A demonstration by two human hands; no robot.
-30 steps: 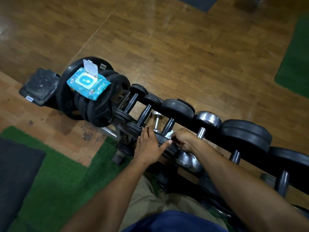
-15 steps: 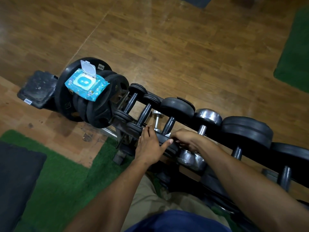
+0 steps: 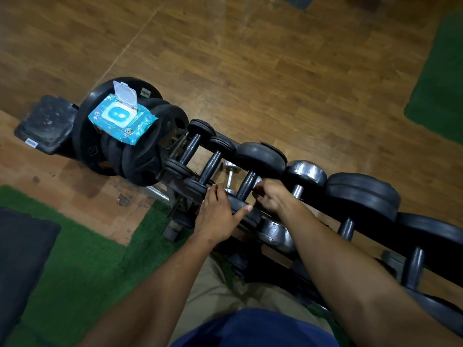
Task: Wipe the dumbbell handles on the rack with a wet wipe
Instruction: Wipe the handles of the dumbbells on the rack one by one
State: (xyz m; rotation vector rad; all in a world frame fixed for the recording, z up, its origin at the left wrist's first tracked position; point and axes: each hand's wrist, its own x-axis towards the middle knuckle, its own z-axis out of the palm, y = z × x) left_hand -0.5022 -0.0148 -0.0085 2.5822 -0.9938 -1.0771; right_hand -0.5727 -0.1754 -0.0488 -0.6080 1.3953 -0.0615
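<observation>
A row of dumbbells lies across the rack (image 3: 175,151), running from centre to lower right. My left hand (image 3: 218,211) grips the near black head of the third dumbbell (image 3: 260,156), thumb over its rim. My right hand (image 3: 271,196) is curled beside that dumbbell's dark handle (image 3: 246,184), pinching a white wet wipe (image 3: 258,181) of which only a small edge shows. To the left are two smaller black dumbbells (image 3: 191,149), to the right a chrome-headed one (image 3: 307,171).
A blue wet wipe pack (image 3: 120,121) with its lid open sits on black weight plates (image 3: 140,159) left of the rack. A black pad (image 3: 47,123) lies further left. Wood floor behind, green turf (image 3: 75,259) in front. Bigger dumbbells (image 3: 363,194) fill the right.
My right hand with the wipe has shifted slightly up along the third dumbbell's handle. My left hand stays on the near head.
</observation>
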